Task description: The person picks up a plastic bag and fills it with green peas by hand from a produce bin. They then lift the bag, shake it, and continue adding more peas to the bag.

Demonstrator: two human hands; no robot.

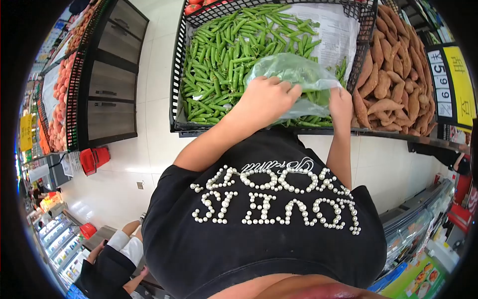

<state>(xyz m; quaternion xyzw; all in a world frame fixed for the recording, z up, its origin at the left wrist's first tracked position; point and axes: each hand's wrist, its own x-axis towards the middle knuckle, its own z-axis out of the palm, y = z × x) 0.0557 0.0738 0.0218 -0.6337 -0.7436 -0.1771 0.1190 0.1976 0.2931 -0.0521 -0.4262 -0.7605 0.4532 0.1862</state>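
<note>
So a thin green plastic bag (291, 74) is being held over the black crate (177, 74) of green pea pods (219, 55), and some pods can be seen through the plastic. The left hand (266, 97) is laid on the bag's near side with fingers curled around the edge, so its grip is closed on the plastic. The right hand (341, 104) is pinched onto the bag's right corner, grip also closed on it. Both forearms are stretched out from a black top (264, 234) decorated with pearl lettering. Sweet potatoes (393, 74) are piled in the bin just right of the crate, with a yellow price sign (453, 84) beside them. Peaches (59, 94) are stacked on a shelf far left, well apart. Another person (112, 264) is seen at the lower left.
</note>
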